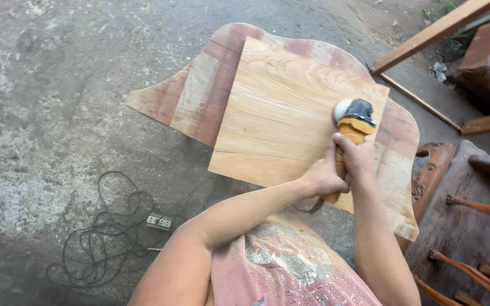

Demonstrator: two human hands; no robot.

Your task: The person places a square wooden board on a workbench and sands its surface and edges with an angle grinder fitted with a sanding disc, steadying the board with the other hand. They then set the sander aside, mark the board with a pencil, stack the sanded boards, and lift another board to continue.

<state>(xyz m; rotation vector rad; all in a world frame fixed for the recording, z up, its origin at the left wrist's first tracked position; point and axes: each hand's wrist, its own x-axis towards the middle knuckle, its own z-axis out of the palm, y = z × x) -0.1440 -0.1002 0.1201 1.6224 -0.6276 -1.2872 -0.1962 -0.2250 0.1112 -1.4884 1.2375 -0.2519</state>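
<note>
**Two-handed sanding of a pale board resting on a shaped panel**

You are working over the concrete floor [46,85], with every position here given relative to the pale wooden board [290,113]. Directly beneath the board, the larger shaped panel [199,96] of reddish and pale strips is lying flat, projecting beyond the board on its far-left and right sides. To the right of the board, carved dark wood pieces [435,170] and loose timber are lying near the panel's edge. To the lower left of the board, well apart from it, a tangled cable [103,238] and a power strip [159,222] are sitting on the floor. On the board's right portion, the yellow angle grinder [354,119] is resting head-down on the wood. Your left hand [324,175] and right hand [357,158] are both closed around its handle, touching each other.

Risk, as a judgement: the board appears unclamped, so sideways pressure could be sliding it off the panel; tilting the disc could be gouging the grain; the trailing cable could be snagging near your body.
</note>
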